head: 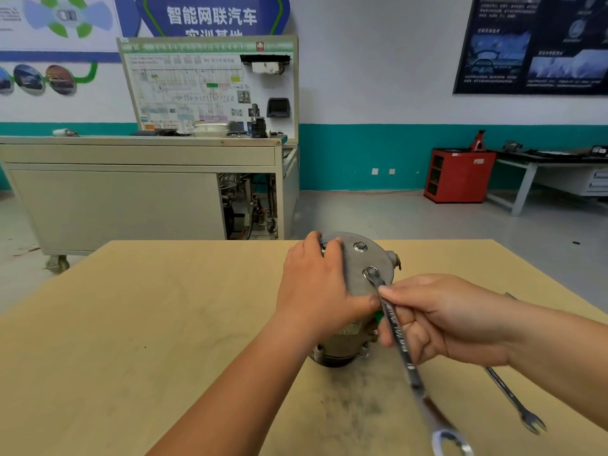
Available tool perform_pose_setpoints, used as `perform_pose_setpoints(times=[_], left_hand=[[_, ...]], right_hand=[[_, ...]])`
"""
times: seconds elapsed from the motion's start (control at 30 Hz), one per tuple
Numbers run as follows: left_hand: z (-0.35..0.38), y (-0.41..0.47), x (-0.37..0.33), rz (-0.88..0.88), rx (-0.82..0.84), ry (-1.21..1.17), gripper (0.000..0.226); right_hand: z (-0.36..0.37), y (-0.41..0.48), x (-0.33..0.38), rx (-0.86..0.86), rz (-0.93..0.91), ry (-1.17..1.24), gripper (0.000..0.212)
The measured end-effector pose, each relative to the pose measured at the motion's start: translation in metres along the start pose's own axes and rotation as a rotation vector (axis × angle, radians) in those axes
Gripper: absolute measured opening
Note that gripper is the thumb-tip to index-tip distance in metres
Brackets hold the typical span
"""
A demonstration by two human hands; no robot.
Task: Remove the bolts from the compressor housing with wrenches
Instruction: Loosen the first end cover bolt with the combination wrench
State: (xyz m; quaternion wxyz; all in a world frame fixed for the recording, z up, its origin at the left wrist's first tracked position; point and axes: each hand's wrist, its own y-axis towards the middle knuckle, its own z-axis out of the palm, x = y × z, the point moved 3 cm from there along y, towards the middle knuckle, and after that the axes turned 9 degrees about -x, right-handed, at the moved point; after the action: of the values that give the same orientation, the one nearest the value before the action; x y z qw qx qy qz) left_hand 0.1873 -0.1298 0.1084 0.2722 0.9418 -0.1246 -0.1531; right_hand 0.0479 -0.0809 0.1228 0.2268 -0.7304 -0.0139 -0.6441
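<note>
A grey metal compressor housing (358, 261) stands upright on the wooden table (164, 324). My left hand (316, 284) lies over its top and left side, fingers curled around the rim, thumb against the front. My right hand (437, 320) grips the shaft of a steel combination wrench (399, 343). The wrench's ring end sits on a bolt (371, 271) at the right of the housing's top plate. Another bolt (360, 247) shows further back on the plate. The wrench's other end is blurred near the bottom edge.
A second wrench (513, 399) lies on the table to the right, partly under my right forearm. Dark smudges mark the table in front of the housing. Beyond the table stand a grey training cabinet (138, 192), a red cabinet (459, 176) and a workbench (552, 166).
</note>
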Motion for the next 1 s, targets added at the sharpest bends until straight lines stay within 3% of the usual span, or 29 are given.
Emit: perform_pose_setpoints(times=[0.13, 0.23, 0.3, 0.37, 0.53, 0.73, 0.87, 1.0], left_hand=[[0.002, 0.0, 0.007, 0.03, -0.02, -0.039, 0.104], [0.005, 0.001, 0.009, 0.042, -0.031, -0.052, 0.099], [0.006, 0.002, 0.007, 0.044, -0.027, -0.049, 0.099], [0.006, 0.002, 0.006, 0.044, -0.024, -0.048, 0.099], [0.006, -0.001, 0.008, 0.007, -0.045, -0.064, 0.094], [0.005, -0.002, 0.01, -0.006, -0.077, -0.056, 0.094], [0.003, -0.002, 0.004, -0.02, -0.078, -0.036, 0.108], [0.0, -0.002, 0.0, -0.034, -0.076, -0.047, 0.117]], right_hand=[[-0.041, -0.002, 0.024, -0.022, 0.04, -0.657, 0.033], [-0.072, 0.009, 0.048, -0.191, -0.124, -1.086, 0.028], [-0.084, 0.02, 0.059, -0.279, -0.296, -1.241, 0.016], [-0.09, 0.026, 0.066, -0.289, -0.354, -1.273, 0.013], [-0.098, 0.015, 0.071, -0.424, -0.401, -0.819, 0.017], [-0.038, -0.008, 0.028, -0.131, -0.158, -0.323, 0.019], [-0.006, -0.019, 0.015, -0.015, -0.087, 0.078, 0.021], [0.005, -0.018, 0.006, 0.011, -0.086, 0.139, 0.018]])
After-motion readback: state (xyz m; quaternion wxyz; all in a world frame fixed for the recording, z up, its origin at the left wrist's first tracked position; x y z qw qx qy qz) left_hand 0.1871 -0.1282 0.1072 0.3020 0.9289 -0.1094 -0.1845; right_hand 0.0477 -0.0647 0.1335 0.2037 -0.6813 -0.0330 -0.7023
